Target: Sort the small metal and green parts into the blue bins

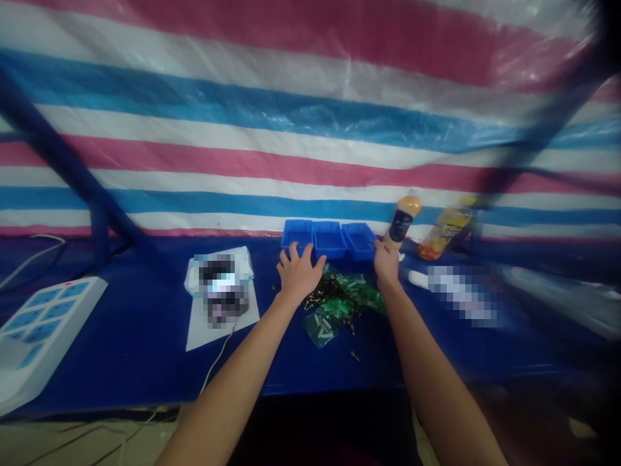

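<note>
- A white power strip (48,330) sits at the far left of the blue surface (145,362), with a white cable nearby.
- A pixelated object (223,291) lies on a sheet of white paper (220,333).
- The left hand (298,273) hovers at the pile's left edge, its fingers (306,254) spread open and gripping nothing visible.
- A loose pile of small metal parts (325,299) lies mixed with green-tinted plastic bags (352,298) at mid-surface, just below three blue plastic bins (330,238) standing side by side.
- The right hand (385,264) is beside the rightmost bin; its fingers are hidden, so I cannot tell whether they are open or closed.
- Further right stand an orange-capped bottle (402,217) and a yellow-labelled bottle (445,230), tilted in the view, with a pixelated item (463,294) in front.
- A pink, white and blue striped tarpaulin (310,155) hangs behind everything.
</note>
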Tool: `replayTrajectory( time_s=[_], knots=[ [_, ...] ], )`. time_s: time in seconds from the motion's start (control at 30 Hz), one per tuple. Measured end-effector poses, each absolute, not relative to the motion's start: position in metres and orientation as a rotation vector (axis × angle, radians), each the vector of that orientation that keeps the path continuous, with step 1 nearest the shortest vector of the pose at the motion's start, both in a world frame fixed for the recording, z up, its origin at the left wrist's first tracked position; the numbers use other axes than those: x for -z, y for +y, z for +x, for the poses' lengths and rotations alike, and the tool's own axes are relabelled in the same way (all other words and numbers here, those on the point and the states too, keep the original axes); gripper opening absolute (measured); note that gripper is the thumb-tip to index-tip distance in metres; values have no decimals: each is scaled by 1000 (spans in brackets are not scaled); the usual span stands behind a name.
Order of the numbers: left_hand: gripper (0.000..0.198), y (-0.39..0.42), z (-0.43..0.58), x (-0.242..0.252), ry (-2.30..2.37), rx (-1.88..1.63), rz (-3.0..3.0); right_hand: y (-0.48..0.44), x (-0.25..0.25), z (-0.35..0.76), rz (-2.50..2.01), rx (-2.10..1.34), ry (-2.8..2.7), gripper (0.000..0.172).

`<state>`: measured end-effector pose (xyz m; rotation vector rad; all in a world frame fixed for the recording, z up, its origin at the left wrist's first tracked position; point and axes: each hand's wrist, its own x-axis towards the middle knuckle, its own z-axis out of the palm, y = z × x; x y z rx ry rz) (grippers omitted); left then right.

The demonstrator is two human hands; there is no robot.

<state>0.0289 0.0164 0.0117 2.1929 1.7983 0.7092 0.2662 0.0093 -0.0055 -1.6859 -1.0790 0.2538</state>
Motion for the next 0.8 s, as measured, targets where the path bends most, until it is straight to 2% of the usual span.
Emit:
replayTrajectory(
  time_s=[0.17, 0.57, 0.8],
  knots=[
    [65, 14, 28, -10, 1780, -729, 2209, 11, 7, 258, -1607, -397, -850, 31],
    [63, 0, 30, -14, 1773, -668, 2315, 17, 16, 259, -1580, -423, -880, 34],
    [63, 6, 32, -9, 1762, -687, 2296, 8, 2, 251, -1480, -254, -981, 32]
  ],
)
